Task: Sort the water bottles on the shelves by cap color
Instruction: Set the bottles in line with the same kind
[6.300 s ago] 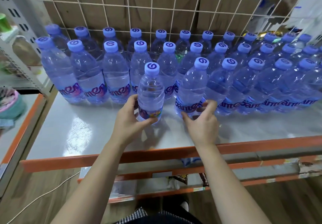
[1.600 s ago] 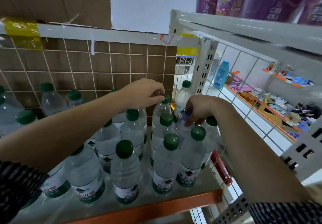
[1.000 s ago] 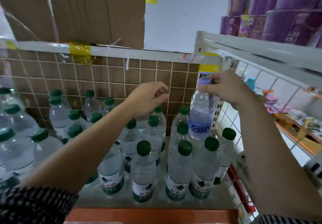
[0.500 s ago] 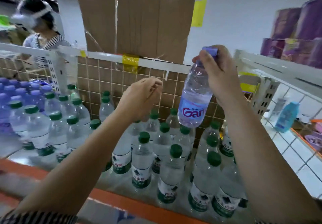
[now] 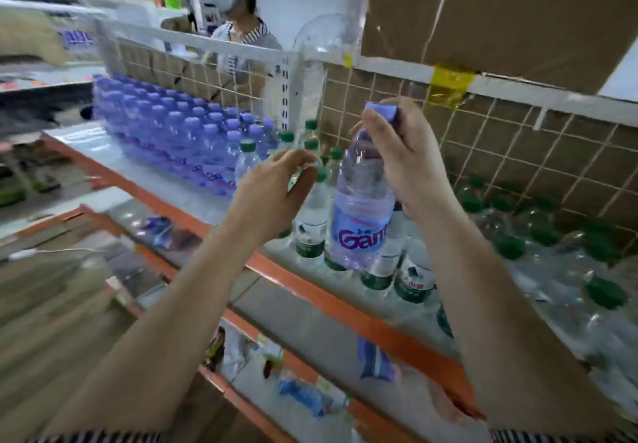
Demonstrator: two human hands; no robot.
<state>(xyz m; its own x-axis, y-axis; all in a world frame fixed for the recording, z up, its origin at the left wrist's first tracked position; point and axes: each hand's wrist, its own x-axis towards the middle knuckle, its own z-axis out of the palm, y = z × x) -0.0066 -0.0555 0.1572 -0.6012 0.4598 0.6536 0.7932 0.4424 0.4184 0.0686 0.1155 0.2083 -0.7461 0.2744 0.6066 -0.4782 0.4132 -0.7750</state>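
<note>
The right hand (image 5: pixel 400 163) grips a water bottle (image 5: pixel 362 215) by its neck, with the thumb and fingers curled round just under the purple cap (image 5: pixel 381 111). The bottle is clear plastic with a lilac tint and ribbed sides. Its pale purple label carries large magenta letters. It hangs nearly upright in the air, above the front edge of the shelf (image 5: pixel 310 290) and in front of the green-capped bottles (image 5: pixel 310 218) standing there.

The left hand (image 5: pixel 272 194) is just beside the bottle, with its fingers loosely bent and nothing in them. Its fingertips are close to one green cap (image 5: pixel 321 175), but touch cannot be told.

Farther left on the same shelf stands a dense block of purple-capped bottles (image 5: pixel 172 139). A wire grid (image 5: pixel 518 159) backs the shelf, with cardboard (image 5: pixel 500 11) above it.
</note>
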